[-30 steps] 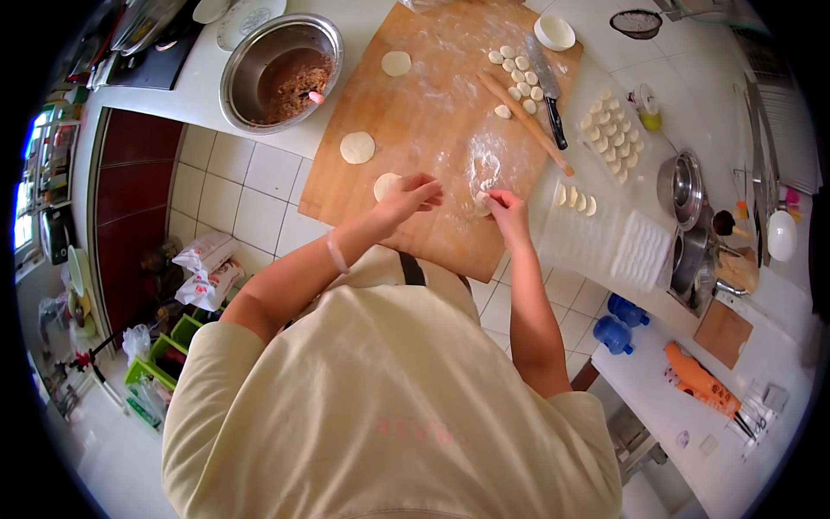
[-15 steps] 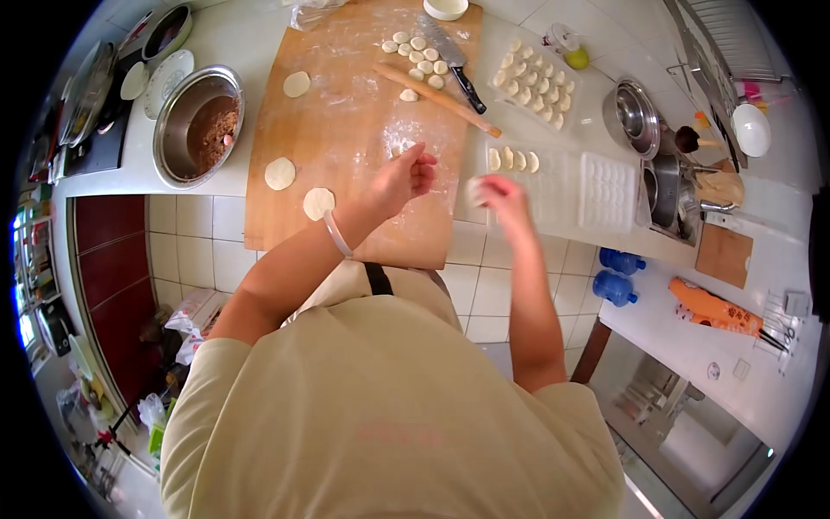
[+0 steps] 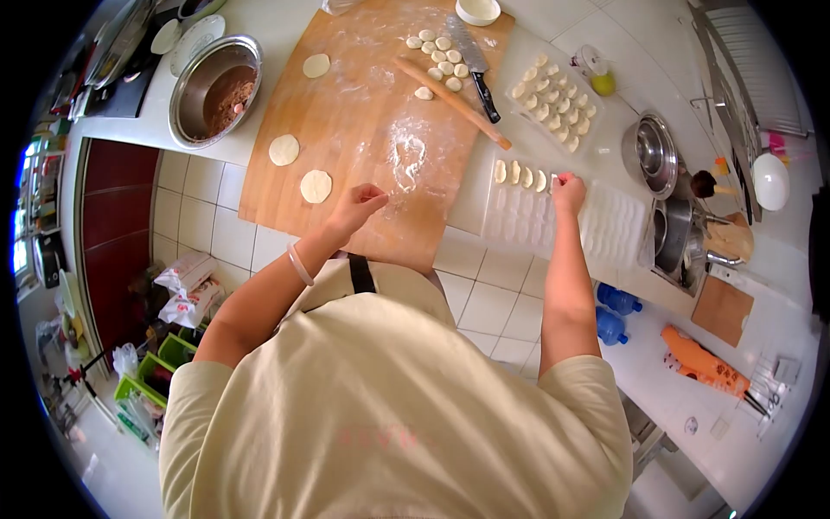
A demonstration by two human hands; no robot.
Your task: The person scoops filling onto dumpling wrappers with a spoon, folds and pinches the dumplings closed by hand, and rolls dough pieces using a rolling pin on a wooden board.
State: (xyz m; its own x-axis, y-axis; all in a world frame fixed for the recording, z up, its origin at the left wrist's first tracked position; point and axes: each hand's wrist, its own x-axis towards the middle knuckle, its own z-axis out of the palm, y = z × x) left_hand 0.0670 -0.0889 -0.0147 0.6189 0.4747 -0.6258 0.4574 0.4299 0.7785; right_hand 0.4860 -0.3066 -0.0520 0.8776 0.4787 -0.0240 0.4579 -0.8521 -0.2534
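Observation:
My right hand (image 3: 567, 192) pinches a dumpling (image 3: 554, 183), mostly hidden by the fingers, at the upper edge of a clear plastic tray (image 3: 517, 218). A short row of folded dumplings (image 3: 521, 175) lies in that tray, just left of the hand. Over the near part of the floured wooden board (image 3: 363, 130), my left hand (image 3: 361, 206) hovers with its fingers curled together and nothing visible in them. Left of it lies a flat round dough wrapper (image 3: 316, 186); two more wrappers are farther up the board.
Dough pieces (image 3: 443, 57), a rolling pin (image 3: 454, 102) and a knife (image 3: 475, 71) lie at the board's far right. A metal bowl of filling (image 3: 216, 91) stands left. Another dumpling-filled tray (image 3: 553, 102) and nested metal bowls (image 3: 650, 156) are at right.
My right hand has moved right with the dumpling, to the end of the row in the tray. The left hand has dropped back toward my body and its fingers have drawn together.

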